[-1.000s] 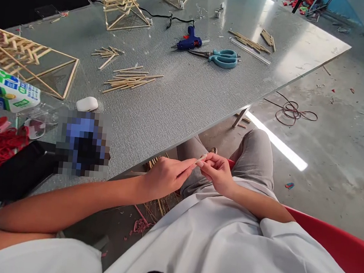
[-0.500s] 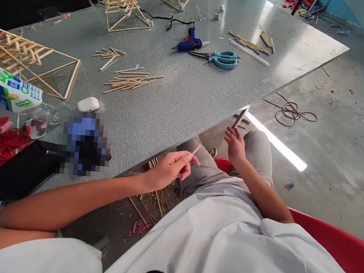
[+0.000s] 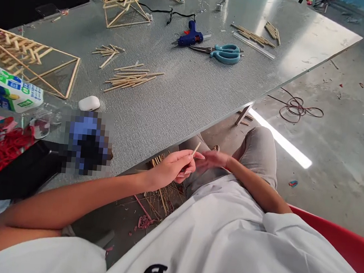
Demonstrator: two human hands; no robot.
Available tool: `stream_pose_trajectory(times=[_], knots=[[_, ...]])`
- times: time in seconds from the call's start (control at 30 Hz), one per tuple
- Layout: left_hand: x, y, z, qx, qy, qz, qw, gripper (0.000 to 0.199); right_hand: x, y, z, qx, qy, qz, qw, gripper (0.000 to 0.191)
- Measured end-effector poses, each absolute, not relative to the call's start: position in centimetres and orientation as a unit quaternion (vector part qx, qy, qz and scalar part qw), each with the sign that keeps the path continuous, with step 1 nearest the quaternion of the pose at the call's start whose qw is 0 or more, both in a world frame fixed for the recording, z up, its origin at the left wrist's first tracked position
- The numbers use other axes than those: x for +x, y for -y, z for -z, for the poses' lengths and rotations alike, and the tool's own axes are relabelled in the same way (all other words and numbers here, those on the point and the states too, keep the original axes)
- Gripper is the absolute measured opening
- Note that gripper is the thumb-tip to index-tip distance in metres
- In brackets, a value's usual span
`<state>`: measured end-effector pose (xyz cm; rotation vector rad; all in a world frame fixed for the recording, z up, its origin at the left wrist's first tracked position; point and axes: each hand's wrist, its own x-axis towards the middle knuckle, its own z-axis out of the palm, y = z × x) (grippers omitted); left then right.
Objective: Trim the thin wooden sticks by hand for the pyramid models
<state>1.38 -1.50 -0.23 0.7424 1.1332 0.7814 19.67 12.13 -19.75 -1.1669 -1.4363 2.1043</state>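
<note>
Over my lap, just off the table's near edge, my left hand pinches a short wooden stick that points upward between thumb and forefinger. Close beside it on the right is my right hand, smeared by motion, so its fingers cannot be made out. On the grey table beyond lie a loose pile of thin wooden sticks and a smaller pile of short ones. Further back are blue-handled scissors and a blue glue gun.
Stick-built frames stand at the left and at the back. A white case, a labelled plastic bottle and red cord crowd the left side. More sticks lie at the far right. Scrap sticks litter the floor below.
My right hand has swung left from beside the table leg, over my lap, to near my left hand. My left hand keeps the stick and has hardly moved. The view has shifted slightly.
</note>
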Motion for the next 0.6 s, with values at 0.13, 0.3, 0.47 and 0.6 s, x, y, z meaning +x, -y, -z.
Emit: stream_pose_trajectory(times=[0.13,0.3,0.47,0.6], knots=[[1.3,1.4,0.4,0.333,-0.52,-0.335,0.712,0.033,23.7,-19.6,18.8,-0.507,0.486,-0.664,0.257,0.039],[0.9,0.8,0.6,0.33,-0.532,-0.315,0.713,0.031,27.5,-20.8,18.8,-0.529,0.503,-0.649,0.214,0.037],[0.8,0.6,0.4,0.311,-0.538,-0.323,0.714,0.032,23.0,-15.1,20.2,-0.411,0.54,-0.732,0.059,0.036],[0.9,0.8,0.5,0.317,-0.527,-0.319,0.721,0.044,20.0,-14.1,19.4,-0.418,0.55,-0.717,0.097,0.025]])
